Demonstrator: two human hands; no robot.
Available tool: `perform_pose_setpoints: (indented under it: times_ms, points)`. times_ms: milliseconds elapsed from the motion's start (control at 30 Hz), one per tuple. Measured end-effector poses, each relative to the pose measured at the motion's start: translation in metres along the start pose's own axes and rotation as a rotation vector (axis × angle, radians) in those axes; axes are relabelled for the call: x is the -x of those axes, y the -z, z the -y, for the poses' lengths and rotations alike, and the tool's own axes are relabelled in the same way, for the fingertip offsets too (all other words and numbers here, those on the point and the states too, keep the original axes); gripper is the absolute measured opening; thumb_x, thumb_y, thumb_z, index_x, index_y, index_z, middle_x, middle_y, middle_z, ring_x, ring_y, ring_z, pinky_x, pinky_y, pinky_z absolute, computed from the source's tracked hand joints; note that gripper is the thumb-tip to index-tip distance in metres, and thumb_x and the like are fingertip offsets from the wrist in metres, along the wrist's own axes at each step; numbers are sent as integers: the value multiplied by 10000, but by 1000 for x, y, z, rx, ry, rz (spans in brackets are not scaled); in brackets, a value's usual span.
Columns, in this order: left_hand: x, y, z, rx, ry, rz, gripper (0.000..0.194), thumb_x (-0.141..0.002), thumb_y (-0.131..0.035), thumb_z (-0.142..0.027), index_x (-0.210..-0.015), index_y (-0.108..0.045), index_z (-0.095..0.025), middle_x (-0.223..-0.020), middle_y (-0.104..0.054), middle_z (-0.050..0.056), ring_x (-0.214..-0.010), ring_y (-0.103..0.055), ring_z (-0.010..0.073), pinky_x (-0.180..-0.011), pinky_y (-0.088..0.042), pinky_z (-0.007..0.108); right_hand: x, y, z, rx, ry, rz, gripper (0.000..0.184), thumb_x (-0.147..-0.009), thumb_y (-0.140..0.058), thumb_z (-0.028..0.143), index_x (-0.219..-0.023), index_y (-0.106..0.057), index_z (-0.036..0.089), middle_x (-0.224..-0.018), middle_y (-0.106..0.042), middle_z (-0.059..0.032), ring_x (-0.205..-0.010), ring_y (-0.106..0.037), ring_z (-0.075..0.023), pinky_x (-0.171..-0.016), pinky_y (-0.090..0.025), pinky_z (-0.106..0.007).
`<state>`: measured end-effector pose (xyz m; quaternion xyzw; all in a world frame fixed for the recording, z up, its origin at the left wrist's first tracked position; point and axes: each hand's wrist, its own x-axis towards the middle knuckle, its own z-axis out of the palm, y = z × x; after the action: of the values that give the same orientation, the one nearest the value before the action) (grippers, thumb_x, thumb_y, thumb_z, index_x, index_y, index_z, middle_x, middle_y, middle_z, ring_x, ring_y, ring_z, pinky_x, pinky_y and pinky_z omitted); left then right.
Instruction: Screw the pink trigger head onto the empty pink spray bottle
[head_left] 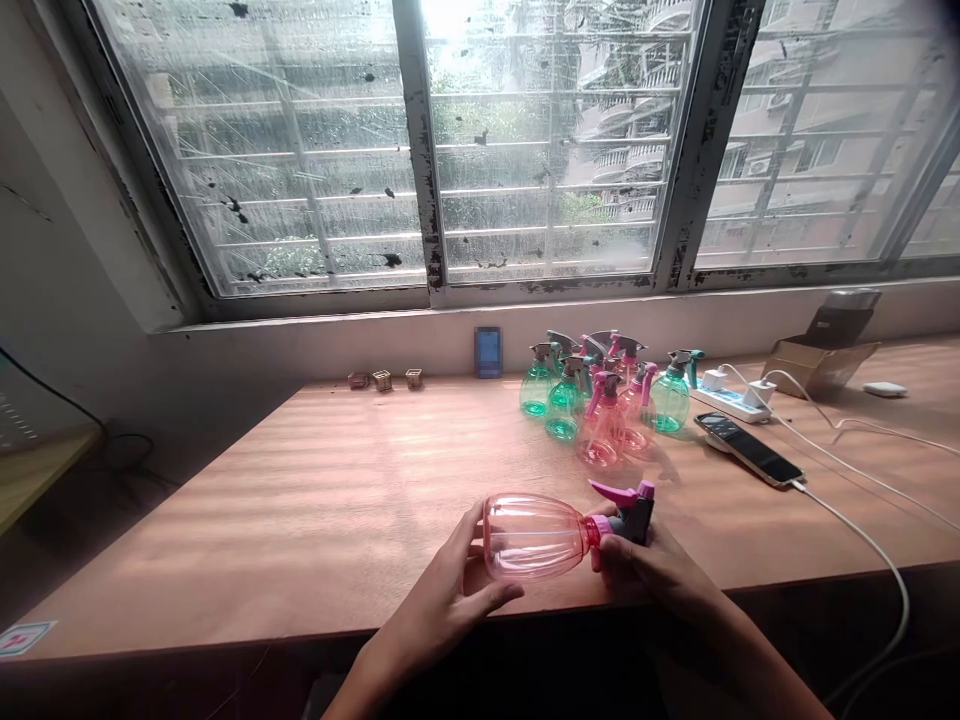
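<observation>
Holding the clear pink, ribbed plastic spray bottle [534,537] sideways over the counter [262,520]'s near edge, I'm cupping its base with the left hand [442,595] and gripping near the magenta-and-grey trigger head [636,518] with the right hand [660,570]. Hands apart, I'm judging light, level support best for the thin-looking body, favouring firmness at the neck.

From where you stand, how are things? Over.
Left hand cradling pink bottle. Right hand at its spray head. Bottle held sideways, more spray bottles standing beyond.
</observation>
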<state>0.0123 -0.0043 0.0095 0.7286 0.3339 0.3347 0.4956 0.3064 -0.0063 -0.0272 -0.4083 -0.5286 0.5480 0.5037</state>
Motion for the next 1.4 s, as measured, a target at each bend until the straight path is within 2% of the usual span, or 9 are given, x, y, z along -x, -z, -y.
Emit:
perform_pose_setpoints:
  times_ms: [133, 300, 500, 567, 767, 967, 1167, 1267, 1400]
  points:
    - [0, -1, 5, -88, -40, -54, 906, -865, -770, -256, -1579, -217, -328, -1634, -308, 124, -1447, -409, 356, -1161, -424, 491, -1, 0, 1, 48, 49, 51, 436, -818, -751, 610, -832, -699, 178, -646, -712, -56, -533, -634, -193, -516, -499, -311]
    - [-2, -3, 11, -126, -80, -86, 883, -892, -714, -202, -1579, -182, -358, -1630, -307, 116, -1344, -528, 298, -1136, -461, 481, -1, 0, 0, 11, 19, 31, 580, -785, -799, 582, -1182, -665, 181, -705, -735, -49, -571, -656, -212, -541, -508, -324]
    - [1, -3, 9, -84, -62, -80, 1062, -849, -791, -286, -1613, -59, -373, -1696, -168, 115, -1423, -442, 354, -1156, -425, 525, -2, 0, 0, 35, -10, 52, 399, -774, -825, 515, -928, -734, 159, -650, -705, -38, -567, -617, -189, -559, -481, -307]
    - [2, -1, 6, -43, -31, -74, 1016, -900, -737, -368, -1619, -19, -354, -1701, -164, 118, -1463, -389, 357, -1190, -362, 547, -1, -1, 4, 48, -18, 78, 388, -752, -844, 485, -940, -742, 161, -640, -696, -24, -560, -611, -185, -554, -478, -300]
    - [3, 4, 4, -123, 23, -79, 885, -951, -642, -482, -1627, -105, -289, -1677, -265, 121, -1539, -238, 344, -1261, -160, 560, 1, -6, 16, 58, 28, 134, 361, -742, -860, 419, -1011, -743, 209, -728, -722, -6, -603, -648, -186, -579, -513, -287]
    - [0, 0, 8, 59, 27, -61, 1159, -738, -893, -294, -1609, -130, -348, -1604, -361, 129, -1433, -436, 356, -1197, -352, 536, -2, -2, 2, 3, 15, 106, 461, -772, -836, 476, -1095, -721, 168, -655, -719, -21, -536, -653, -194, -529, -500, -298]
    - [-1, 1, 9, -41, -61, -56, 1030, -716, -909, -237, -1542, -316, -399, -1575, -363, 78, -1455, -388, 352, -1210, -346, 507, -3, -1, -6, -55, 43, 124, 601, -848, -779, 495, -1327, -602, 179, -729, -750, -47, -540, -673, -193, -534, -511, -306]
    - [0, 2, 6, -128, -82, -39, 963, -719, -911, -278, -1515, -375, -357, -1566, -385, 84, -1448, -389, 359, -1231, -303, 506, -3, 1, -5, -21, 61, 115, 481, -856, -774, 488, -1203, -676, 170, -740, -748, -51, -573, -667, -188, -567, -509, -306]
    - [2, 3, 2, -128, -44, -28, 963, -804, -834, -365, -1571, -253, -328, -1625, -344, 98, -1465, -375, 358, -1237, -270, 525, -1, 0, 2, 28, 46, 114, 340, -843, -785, 474, -934, -728, 151, -661, -722, -37, -575, -635, -171, -571, -482, -281]
